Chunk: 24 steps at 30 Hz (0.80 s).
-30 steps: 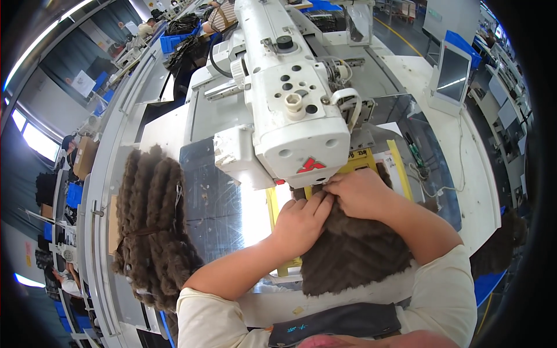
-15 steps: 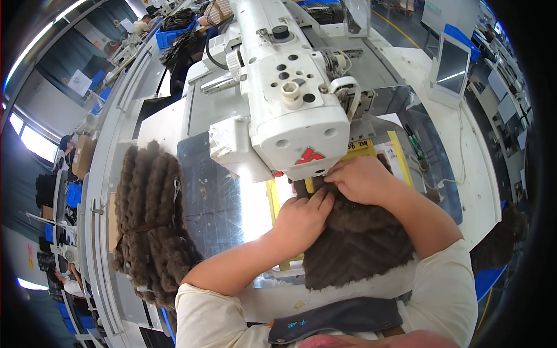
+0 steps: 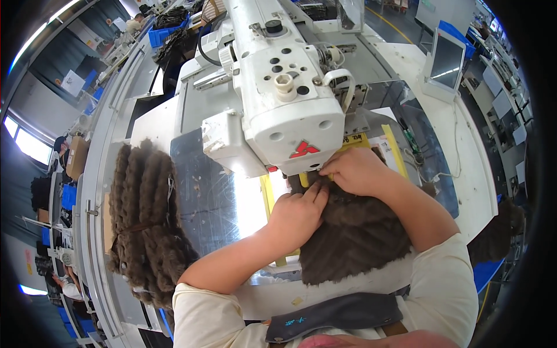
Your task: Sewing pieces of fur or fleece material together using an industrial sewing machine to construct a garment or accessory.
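Observation:
A dark brown fur piece (image 3: 354, 246) lies below the head of a large white sewing machine (image 3: 293, 124), its wide end toward me. My right hand (image 3: 362, 171) is closed, thumb and fingers pinching the fur's upper edge beside the machine head. Flat on the fur's left upper side rests my left hand (image 3: 296, 217), fingers stretched toward the machine; its thumb is hidden. Between the fingertips and the machine shows a small yellow tab (image 3: 303, 179). Yellow strips of a clamp frame (image 3: 394, 151) run around the work area. The needle area is hidden under the machine head.
To the left lies a tied bundle of brown fur strips (image 3: 145, 220) beside the shiny metal plate (image 3: 203, 191). A small screen (image 3: 445, 61) stands on the white table (image 3: 478, 191) at the back right, its cable trailing down. More fur (image 3: 493, 232) hangs at the far right.
The whole view has shifted slightly. Both hands stay at the fur's upper edge, with only slight finger movement; the fur and machine keep their places.

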Available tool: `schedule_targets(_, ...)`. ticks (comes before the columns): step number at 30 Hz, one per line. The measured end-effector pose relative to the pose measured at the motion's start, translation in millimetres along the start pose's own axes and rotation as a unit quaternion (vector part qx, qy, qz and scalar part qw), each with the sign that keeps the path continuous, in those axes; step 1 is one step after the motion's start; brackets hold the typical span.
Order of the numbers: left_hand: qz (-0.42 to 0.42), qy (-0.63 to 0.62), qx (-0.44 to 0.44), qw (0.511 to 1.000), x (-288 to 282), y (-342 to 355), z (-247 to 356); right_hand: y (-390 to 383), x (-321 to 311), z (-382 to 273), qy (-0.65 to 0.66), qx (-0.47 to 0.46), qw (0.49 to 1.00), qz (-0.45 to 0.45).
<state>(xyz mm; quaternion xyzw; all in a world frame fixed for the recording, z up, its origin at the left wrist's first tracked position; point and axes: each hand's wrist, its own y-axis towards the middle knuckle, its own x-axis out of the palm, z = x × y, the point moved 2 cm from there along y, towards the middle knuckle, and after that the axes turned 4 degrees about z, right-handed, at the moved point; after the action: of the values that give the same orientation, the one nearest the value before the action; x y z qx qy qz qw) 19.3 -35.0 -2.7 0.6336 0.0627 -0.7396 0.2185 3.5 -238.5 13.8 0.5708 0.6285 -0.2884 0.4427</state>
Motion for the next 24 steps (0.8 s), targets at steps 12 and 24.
schedule_targets(12,-0.004,-0.027,-0.009,1.0,-10.6,8.1,-1.2,12.3,-6.2,4.0,0.022,0.029,0.999,0.003)
schedule_targets(24,-0.007,-0.015,-0.036,0.999,-9.9,11.3,-10.6,30.8,23.6,38.5,-0.001,-0.005,0.994,0.108)
